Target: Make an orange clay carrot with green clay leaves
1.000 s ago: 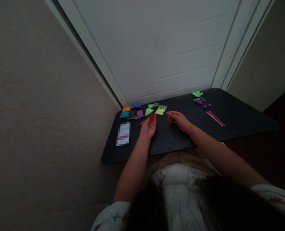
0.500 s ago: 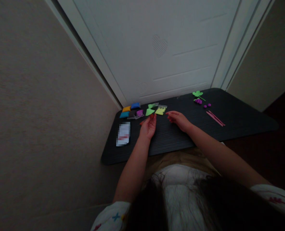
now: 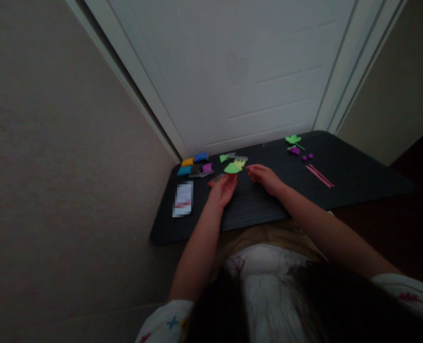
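Note:
My left hand [image 3: 224, 191] is closed, its fingertips at the lower edge of a flat, light green, fan-shaped piece [image 3: 232, 168] that looks like modelling clay. Beside that hand, partly covered by it, a red packet [image 3: 216, 180] lies on the table. A short gap to the right is my right hand [image 3: 265, 179], its fingers loosely bent and pointing left. Nothing shows between them. Just behind the green piece are a pale yellow clay packet [image 3: 240, 163] and a green clay packet [image 3: 226, 157].
Orange [image 3: 187, 162], blue [image 3: 201, 156], teal [image 3: 185, 170], black [image 3: 196, 169] and purple [image 3: 207, 168] packets sit at the dark table's back left. A phone-like object [image 3: 183, 199] lies nearer. Rightward are a green leaf shape [image 3: 293, 139], purple balls [image 3: 295, 150] and pink sticks [image 3: 319, 176].
The green fan-shaped piece has moved right with my left hand and now overlaps the yellow packet in view. More of the red packet shows. My right hand stays almost still.

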Demonstrator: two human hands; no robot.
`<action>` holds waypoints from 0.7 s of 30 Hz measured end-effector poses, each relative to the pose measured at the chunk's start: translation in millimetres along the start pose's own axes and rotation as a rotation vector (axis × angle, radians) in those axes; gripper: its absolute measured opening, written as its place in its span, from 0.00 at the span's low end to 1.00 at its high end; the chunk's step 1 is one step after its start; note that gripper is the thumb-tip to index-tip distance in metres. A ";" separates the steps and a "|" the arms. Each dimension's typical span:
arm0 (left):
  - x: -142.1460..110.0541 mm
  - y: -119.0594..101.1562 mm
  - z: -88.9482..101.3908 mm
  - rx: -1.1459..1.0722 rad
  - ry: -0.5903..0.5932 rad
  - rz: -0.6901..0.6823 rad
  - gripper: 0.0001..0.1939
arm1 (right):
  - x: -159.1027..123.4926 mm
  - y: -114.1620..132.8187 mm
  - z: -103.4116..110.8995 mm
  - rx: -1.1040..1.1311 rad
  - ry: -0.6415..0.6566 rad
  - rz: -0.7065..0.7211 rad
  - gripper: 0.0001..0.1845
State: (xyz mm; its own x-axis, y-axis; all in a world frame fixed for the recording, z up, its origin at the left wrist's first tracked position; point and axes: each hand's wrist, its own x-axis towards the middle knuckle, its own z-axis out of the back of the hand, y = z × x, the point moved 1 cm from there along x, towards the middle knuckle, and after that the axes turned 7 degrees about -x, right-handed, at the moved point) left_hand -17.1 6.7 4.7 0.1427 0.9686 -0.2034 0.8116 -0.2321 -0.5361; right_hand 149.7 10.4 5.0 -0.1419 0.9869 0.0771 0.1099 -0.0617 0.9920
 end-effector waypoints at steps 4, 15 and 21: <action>-1.2 4.4 1.0 0.117 0.015 0.046 0.05 | -1.7 2.1 -1.2 -0.013 0.004 0.031 0.17; -1.9 8.9 2.7 0.246 0.082 0.071 0.04 | 0.4 -2.2 -0.6 -0.050 0.020 0.087 0.17; -4.8 8.4 -1.1 0.291 0.107 0.036 0.07 | 1.1 -4.7 0.1 -0.050 0.017 0.090 0.16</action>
State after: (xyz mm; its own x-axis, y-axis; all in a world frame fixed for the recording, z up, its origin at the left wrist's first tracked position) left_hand -10.3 0.2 2.0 0.2397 0.9596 -0.1475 0.6107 -0.2671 -0.7455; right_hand 149.1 11.8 0.5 -0.1501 0.9744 0.1676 0.0736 -0.1580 0.9847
